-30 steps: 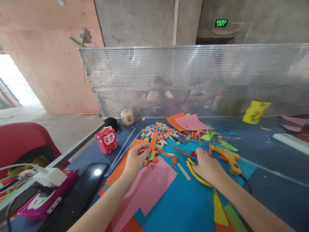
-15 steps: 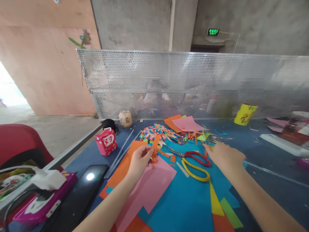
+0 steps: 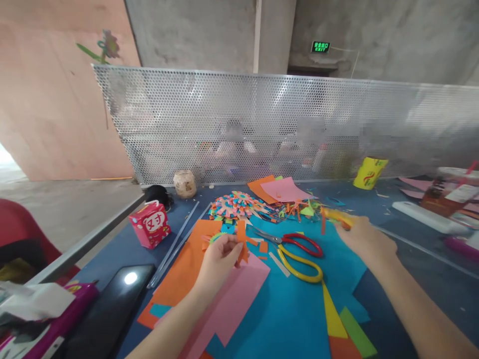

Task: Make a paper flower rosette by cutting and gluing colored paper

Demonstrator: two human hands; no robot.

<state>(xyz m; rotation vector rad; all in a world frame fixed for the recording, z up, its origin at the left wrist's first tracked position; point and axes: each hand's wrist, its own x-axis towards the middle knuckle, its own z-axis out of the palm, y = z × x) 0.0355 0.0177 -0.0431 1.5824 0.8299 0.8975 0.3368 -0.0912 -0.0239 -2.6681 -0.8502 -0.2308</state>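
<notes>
My left hand [image 3: 222, 259] pinches an orange paper strip [image 3: 241, 232] above the orange sheet [image 3: 183, 269] and the pink sheet [image 3: 243, 299]. A small green and orange paper piece [image 3: 216, 237] shows just behind its fingers. On the right, my right hand [image 3: 364, 239] is wrapped round a yellow tool [image 3: 339, 216], partly hidden by the fingers, with a small orange strip [image 3: 323, 222] hanging beside its tip. Between the hands, scissors [image 3: 299, 262] with one red and one yellow handle lie on the blue sheet [image 3: 288, 314], orange scraps near their blades.
Layered paper flowers [image 3: 239, 204] and scraps lie behind the scissors. At left are a red box [image 3: 150, 225], a phone [image 3: 112, 304] and clear strips [image 3: 175, 247]. A yellow roll [image 3: 369, 173] and a drink cup [image 3: 449, 189] stand right, before a perforated metal screen [image 3: 224, 109].
The yellow tool in my right hand now shows clearly, and the hand sits slightly further right. My left hand is a little lower, and the green and orange piece has come into view behind it.
</notes>
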